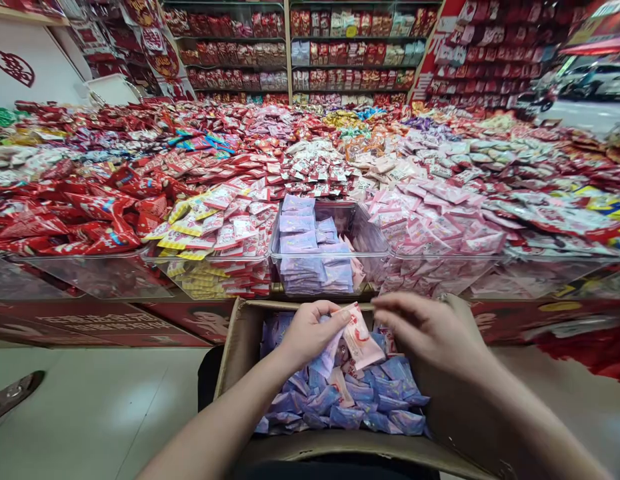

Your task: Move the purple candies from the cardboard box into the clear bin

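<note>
Head view: wall shelves of mostly red packets. Brown open cardboard carton holding lilac-blue wrapped packets. Clear plastic bin behind, same packets stacked inside. Right hand blurred, fingers narrowly parted. Left hand pinches pale pink-and-white wrapped packet above carton, red print illegible. Red heart sign bears double-happiness character. Round yellow tag: "20".
</note>
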`<state>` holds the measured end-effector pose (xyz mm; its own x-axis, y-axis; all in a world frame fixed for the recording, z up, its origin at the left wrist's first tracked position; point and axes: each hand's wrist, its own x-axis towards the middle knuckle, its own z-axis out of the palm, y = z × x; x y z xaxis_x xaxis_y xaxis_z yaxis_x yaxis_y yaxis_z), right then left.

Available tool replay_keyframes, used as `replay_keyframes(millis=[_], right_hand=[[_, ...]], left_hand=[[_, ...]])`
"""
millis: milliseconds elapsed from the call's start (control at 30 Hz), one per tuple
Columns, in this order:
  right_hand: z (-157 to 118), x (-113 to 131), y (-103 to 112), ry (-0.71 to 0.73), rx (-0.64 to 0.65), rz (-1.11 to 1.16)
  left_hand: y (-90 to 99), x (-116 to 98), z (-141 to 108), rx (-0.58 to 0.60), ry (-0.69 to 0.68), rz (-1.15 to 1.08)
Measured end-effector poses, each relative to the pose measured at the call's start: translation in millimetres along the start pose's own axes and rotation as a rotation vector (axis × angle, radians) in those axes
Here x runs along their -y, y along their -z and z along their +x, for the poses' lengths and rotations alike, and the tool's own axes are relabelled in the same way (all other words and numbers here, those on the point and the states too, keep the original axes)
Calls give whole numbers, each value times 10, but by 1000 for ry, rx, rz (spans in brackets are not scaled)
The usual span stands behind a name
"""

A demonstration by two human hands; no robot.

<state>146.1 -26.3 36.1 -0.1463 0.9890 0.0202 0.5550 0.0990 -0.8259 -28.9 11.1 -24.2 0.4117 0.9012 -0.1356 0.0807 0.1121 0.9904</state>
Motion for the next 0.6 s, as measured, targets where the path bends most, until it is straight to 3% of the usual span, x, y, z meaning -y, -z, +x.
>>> replay_keyframes(millis=[67,133,233,300,367,600], right_hand=[[263,264,213,109,-110,-275],[656,488,321,159,-98,-546],[1319,619,242,14,190,-898],[1671,571,97,-201,448,-960],[1891,471,-43,-343,596,-949],[2098,180,-190,-432,617,-964]], left_hand=[[-1,6,5,-14,-8,-20],[2,20,9,-25,-15,-37],[18,48,11,-30,-11,-42],[30,65,9,-43,-16,-24],[35,77,5,-61,-27,3],[-6,35,-43,-38,-68,91]])
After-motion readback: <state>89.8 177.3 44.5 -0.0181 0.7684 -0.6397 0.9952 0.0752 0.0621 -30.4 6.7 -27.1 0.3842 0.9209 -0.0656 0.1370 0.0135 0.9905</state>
